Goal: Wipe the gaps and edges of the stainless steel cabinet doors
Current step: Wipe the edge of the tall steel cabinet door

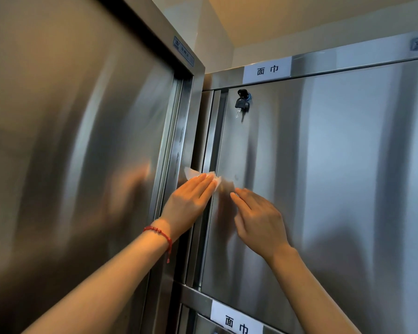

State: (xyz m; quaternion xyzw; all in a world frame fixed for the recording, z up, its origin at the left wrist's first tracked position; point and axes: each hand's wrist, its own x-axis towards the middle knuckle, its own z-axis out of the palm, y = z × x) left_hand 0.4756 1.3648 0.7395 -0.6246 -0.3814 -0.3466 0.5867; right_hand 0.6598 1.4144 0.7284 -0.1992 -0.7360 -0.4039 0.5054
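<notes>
Straight fingers (204, 180) of the left hand (188, 203) press a white wipe (197, 174) into the cabinet door's (323, 189) hinge-side gap, the right hand (258, 220) loosely curled, empty; the thin wipe could snag and tear.

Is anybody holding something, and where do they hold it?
The left hand presses a white wipe flat against the cabinet door's edge with straight fingers. The right hand holds nothing.

White wipe (204, 176), silver doors (323, 177)
</notes>
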